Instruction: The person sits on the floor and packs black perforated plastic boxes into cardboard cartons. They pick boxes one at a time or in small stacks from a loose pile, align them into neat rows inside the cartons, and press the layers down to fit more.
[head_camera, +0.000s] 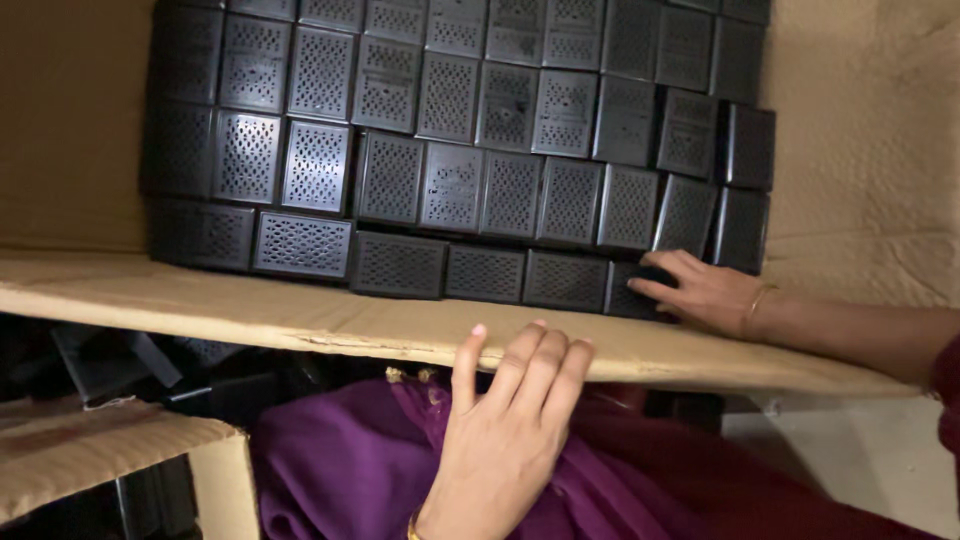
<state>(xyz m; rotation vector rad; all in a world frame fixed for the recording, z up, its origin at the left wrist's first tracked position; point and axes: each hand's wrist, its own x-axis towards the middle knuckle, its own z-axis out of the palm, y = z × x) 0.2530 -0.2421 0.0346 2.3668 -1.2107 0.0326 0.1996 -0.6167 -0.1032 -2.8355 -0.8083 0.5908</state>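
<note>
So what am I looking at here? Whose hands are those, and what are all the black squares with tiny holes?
This one picture comes from a camera worn on a person's head, looking down at their own two bare hands. There is no machine here. In front of them is a big brown cardboard box, lying open. Inside, many small black rectangular boxes with dotted hole patterns are packed in neat rows. The right hand reaches into the carton and touches one black holed box at the end of the bottom row. The left hand rests its fingers on the carton's front cardboard flap. Below lies purple cloth.
</note>
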